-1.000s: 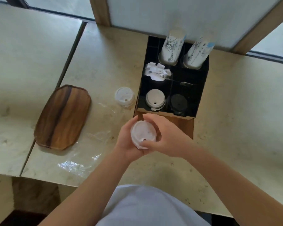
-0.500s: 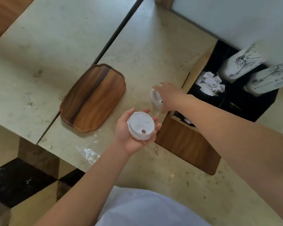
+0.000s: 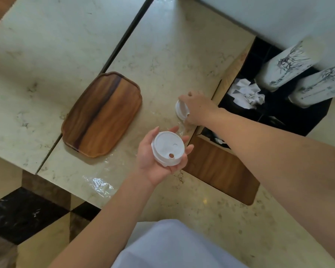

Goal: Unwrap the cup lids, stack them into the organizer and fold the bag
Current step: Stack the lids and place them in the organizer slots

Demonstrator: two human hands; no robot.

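White plastic cup lids (image 3: 167, 148), a short stack w/ the sip hole up, sit in the cupped left hand (image 3: 155, 157) at frame centre, fingers curled round the rim, held above the pale marble tabletop (image 3: 172, 45). Right hand (image 3: 197, 109), just above centre-right, is closed on 1 more white plastic lid (image 3: 180, 110), tilted on edge, lower edge seemingly still touching the top, right beside the wooden-walled black compartment organizer (image 3: 220, 167). Clear plastic bag (image 3: 99, 185) lies flat and crumpled at lower left-centre, near the brown wooden tray (image 3: 103, 115); not folded yet.

Step in hand, as I read it: collect the loose lid onto the stack.
- Lift it clear of the film underneath before moving, else the bag may drag.
- Turn it level, hole side up, match rims, press lightly so it nests.
- Keep left palm flat; thin lids slip easily.
- Then drop the stack into a front compartment; those are mostly hidden behind the right arm, so can't tell which is free.
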